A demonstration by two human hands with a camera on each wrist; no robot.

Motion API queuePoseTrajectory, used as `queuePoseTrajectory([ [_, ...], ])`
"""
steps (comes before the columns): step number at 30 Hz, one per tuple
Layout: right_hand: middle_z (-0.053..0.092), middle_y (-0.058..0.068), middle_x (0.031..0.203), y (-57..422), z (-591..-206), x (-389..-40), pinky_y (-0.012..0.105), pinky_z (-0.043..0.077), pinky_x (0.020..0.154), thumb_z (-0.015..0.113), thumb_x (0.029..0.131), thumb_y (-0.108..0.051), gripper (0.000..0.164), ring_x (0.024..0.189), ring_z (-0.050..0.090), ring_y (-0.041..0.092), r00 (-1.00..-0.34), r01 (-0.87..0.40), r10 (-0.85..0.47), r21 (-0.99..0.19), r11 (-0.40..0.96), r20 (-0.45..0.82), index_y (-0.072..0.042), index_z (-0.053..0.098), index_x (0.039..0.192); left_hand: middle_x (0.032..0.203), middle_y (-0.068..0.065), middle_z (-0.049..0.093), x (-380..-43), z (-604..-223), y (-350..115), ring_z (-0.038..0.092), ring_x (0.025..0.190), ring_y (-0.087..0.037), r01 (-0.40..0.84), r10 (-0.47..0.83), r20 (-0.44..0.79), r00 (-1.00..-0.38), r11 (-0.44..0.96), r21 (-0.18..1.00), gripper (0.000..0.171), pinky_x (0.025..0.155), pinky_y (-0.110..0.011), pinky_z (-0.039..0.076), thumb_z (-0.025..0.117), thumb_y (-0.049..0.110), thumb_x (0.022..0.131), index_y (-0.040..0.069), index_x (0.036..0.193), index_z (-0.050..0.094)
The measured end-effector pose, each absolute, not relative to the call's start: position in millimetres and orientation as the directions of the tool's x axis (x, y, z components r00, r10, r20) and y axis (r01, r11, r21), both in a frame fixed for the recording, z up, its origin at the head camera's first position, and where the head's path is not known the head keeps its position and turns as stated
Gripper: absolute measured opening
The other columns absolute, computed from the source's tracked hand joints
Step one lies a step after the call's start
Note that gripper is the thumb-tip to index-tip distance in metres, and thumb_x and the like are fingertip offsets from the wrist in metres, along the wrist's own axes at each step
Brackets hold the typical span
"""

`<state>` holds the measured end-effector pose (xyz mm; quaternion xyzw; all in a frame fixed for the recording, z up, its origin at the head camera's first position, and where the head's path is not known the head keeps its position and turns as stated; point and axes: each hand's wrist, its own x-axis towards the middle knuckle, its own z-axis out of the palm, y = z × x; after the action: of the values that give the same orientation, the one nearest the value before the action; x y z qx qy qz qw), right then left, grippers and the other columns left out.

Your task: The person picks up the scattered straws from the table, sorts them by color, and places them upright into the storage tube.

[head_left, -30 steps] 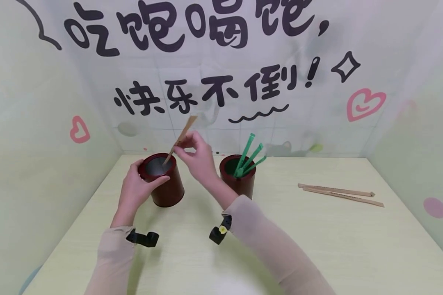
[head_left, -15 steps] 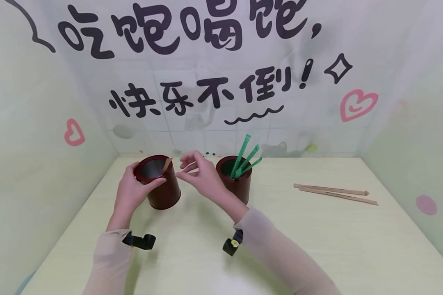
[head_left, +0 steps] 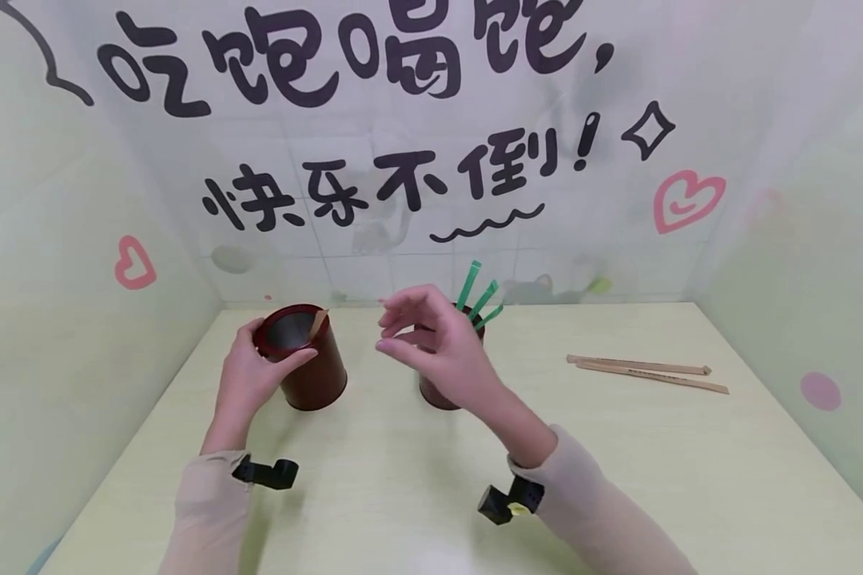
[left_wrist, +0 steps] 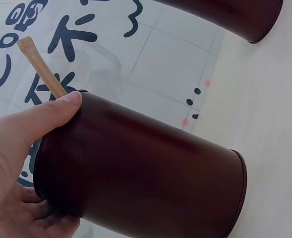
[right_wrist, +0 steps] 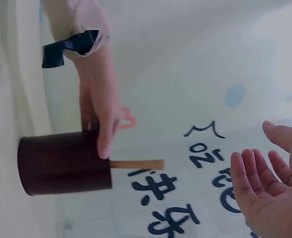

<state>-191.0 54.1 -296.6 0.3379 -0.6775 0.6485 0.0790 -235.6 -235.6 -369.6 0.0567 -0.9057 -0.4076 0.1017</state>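
My left hand (head_left: 248, 379) grips the rim of a dark red cylindrical holder (head_left: 315, 375), thumb on the near side and fingers round the far left. One slender brown stick (left_wrist: 42, 68) leans inside that holder, its end above the rim. In the head view only the top of this brown stick (head_left: 319, 323) shows. My right hand (head_left: 449, 351) hangs in the air with loosely curled fingers and holds nothing. It partly hides a second dark red holder (head_left: 440, 393) behind it, from which several green sticks (head_left: 483, 299) rise. The right wrist view shows my right hand (right_wrist: 274, 183) apart from the gripped holder.
Two brown sticks (head_left: 647, 372) lie side by side at the right of the pale table (head_left: 618, 463). A white printed backdrop (head_left: 374, 120) stands along the table's back edge, with pale side walls at left and right.
My right hand has let go of the brown stick, which dropped into the left holder, and has moved right and back toward me. My left hand keeps its hold on the rim.
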Motion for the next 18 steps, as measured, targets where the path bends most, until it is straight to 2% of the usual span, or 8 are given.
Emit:
queuePoseTrajectory([
  [6, 0.061, 0.026, 0.109, 87, -289, -186, 0.030, 0.061, 0.086, 0.066, 0.086, 0.013, 0.038, 0.096, 0.064, 0.016, -0.757, -0.586, -0.293, -0.805, -0.091, 0.585, 0.007, 0.050, 0.120, 0.153, -0.029, 0.036, -235, -370, -238, 0.042, 0.134, -0.044, -0.019, -0.184, 0.137, -0.973, 0.661, 0.750, 0.106, 0.105, -0.060, 0.046, 0.077, 0.049, 0.083, -0.001, 0.156, 0.018],
  [12, 0.063, 0.003, 0.107, 127, -289, -187, 0.023, 0.060, 0.085, 0.062, 0.081, 0.023, 0.042, 0.098, 0.064, 0.011, -0.735, -0.640, -0.185, -0.758, -0.129, 0.652, 0.014, 0.046, 0.119, 0.152, -0.030, 0.037, -236, -370, -238, 0.043, 0.133, -0.044, -0.012, -0.178, 0.140, -0.974, 0.656, 0.754, 0.105, 0.105, -0.060, 0.047, 0.077, 0.048, 0.083, -0.001, 0.155, 0.019],
  [15, 0.065, -0.002, 0.107, 148, -292, -191, 0.022, 0.059, 0.085, 0.058, 0.080, 0.027, 0.042, 0.099, 0.065, 0.011, -0.716, -0.670, -0.126, -0.726, -0.154, 0.687, 0.007, 0.052, 0.117, 0.152, -0.029, 0.037, -236, -370, -238, 0.043, 0.134, -0.044, -0.013, -0.178, 0.137, -0.974, 0.654, 0.756, 0.105, 0.105, -0.060, 0.047, 0.077, 0.048, 0.083, -0.001, 0.155, 0.018],
  [18, 0.067, 0.001, 0.107, 169, -296, -193, 0.022, 0.059, 0.086, 0.059, 0.082, 0.026, 0.045, 0.097, 0.066, 0.012, -0.705, -0.690, -0.070, -0.705, -0.164, 0.706, -0.004, 0.057, 0.116, 0.153, -0.029, 0.036, -236, -369, -237, 0.043, 0.134, -0.044, -0.017, -0.179, 0.133, -0.975, 0.653, 0.757, 0.105, 0.105, -0.060, 0.047, 0.077, 0.048, 0.084, -0.001, 0.155, 0.018],
])
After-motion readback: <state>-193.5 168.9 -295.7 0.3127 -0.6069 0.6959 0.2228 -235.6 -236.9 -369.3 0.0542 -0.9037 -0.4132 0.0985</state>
